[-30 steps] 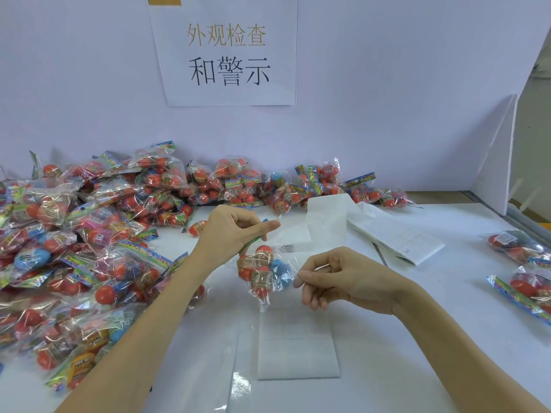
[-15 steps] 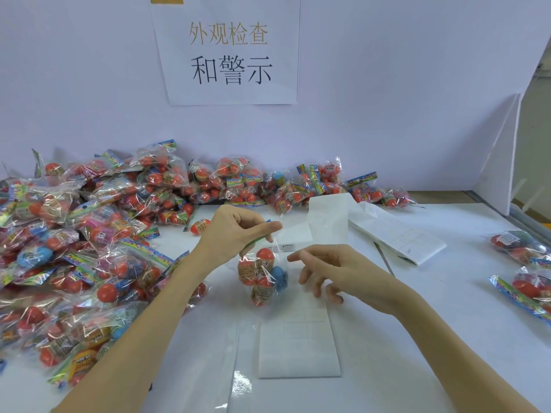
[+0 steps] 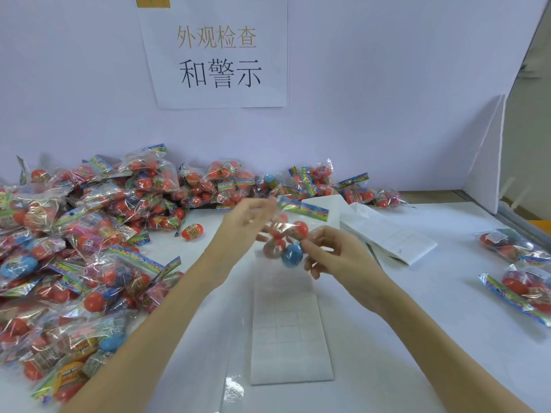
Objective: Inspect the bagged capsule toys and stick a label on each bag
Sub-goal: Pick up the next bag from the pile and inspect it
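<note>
Over the white bench (image 3: pixel 387 323), both hands hold one bag (image 3: pixel 286 236): left hand (image 3: pixel 238 231) fingers pinch its top, right hand (image 3: pixel 337 254) fingers curl around its capsules.

A pale lilac wall (image 3: pixel 372 99) filled the upper half of the frame, flatly and evenly lit. A white paper sign (image 3: pixel 217 52) hung at top centre, printed with gold and black characters. At the right, a white partition board (image 3: pixel 486 162) stood upright at the edge of the white table (image 3: pixel 417 308), and beyond it a dim, brownish strip ran to the frame's right edge
</note>
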`<state>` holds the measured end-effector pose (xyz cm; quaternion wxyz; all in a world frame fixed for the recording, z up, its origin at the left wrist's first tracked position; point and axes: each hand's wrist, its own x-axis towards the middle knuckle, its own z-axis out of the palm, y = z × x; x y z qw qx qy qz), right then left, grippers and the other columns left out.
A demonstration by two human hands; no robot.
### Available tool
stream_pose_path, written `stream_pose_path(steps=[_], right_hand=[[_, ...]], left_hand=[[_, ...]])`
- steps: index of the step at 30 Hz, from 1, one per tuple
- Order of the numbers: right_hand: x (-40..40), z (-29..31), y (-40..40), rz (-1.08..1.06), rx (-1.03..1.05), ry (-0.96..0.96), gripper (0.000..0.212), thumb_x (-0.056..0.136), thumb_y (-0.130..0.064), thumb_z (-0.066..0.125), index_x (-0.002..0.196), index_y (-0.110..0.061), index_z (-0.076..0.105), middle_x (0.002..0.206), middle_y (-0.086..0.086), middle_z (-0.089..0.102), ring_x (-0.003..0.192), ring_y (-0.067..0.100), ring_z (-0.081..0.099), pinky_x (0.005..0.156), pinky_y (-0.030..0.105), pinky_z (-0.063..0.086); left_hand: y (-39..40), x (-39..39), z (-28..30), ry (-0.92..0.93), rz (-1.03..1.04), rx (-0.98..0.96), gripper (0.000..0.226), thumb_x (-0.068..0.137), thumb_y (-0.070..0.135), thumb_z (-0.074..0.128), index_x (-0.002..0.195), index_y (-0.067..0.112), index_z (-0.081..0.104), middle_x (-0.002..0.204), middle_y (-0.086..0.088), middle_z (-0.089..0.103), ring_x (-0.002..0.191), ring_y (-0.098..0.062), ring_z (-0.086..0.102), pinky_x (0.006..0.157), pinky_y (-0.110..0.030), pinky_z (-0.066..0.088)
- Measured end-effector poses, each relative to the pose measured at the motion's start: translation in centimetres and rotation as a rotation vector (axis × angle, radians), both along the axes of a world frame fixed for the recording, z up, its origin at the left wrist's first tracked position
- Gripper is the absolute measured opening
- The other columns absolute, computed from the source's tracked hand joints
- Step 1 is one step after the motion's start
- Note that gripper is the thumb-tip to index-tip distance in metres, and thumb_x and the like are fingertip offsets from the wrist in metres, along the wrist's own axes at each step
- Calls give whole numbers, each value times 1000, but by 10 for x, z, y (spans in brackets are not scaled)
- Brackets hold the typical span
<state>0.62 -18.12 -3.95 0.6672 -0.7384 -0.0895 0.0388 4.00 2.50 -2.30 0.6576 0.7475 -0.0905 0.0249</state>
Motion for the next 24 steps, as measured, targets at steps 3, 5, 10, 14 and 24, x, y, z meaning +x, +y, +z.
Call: stream_pose_path(steps=[3, 5, 10, 14, 24], right_hand=[[3, 1, -3, -41, 43, 27, 15, 103, -17, 63, 105, -3, 63, 100, 18, 69, 69, 19, 68, 64, 32, 55], [2, 3, -4, -28, 39, 37, 29, 99, -37, 65, 109, -10, 64, 96, 10, 72, 70, 19, 68, 59, 30, 51], [4, 1, -7, -99, -25, -93, 42, 85, -59, 65, 106, -24, 76, 95, -1, 78, 82, 15, 71, 69, 27, 57], [8, 0, -10, -186, 188, -43, 22, 95, -36, 70, 93, -21, 85, 96, 7, 81, 88, 20, 78, 75, 26, 61], [7, 2, -6, -186, 140, -69, 27, 90, -46, 68, 99, -26, 84, 99, 1, 81, 97, 22, 76, 92, 33, 60]], left_hand=[[-8, -6, -9, 57, -91, 6, 45, 88, 33, 79, 125, 11, 67, 106, -10, 78, 93, -26, 75, 80, -34, 62], [-10, -8, -11, 43, -102, -22, 31, 91, 17, 78, 122, 14, 71, 103, -9, 78, 88, -21, 74, 73, -26, 59], [-7, -13, -5, 25, -208, 24, 29, 80, 29, 85, 108, 31, 80, 100, -5, 80, 87, -14, 73, 75, -19, 55], [-7, -12, -5, 56, -153, -43, 45, 74, 47, 81, 111, 22, 79, 102, -9, 80, 92, -20, 74, 81, -25, 53], [-16, -13, -13, 144, -120, -227, 38, 86, 38, 69, 116, 16, 79, 114, -6, 79, 97, -15, 73, 83, -23, 56]])
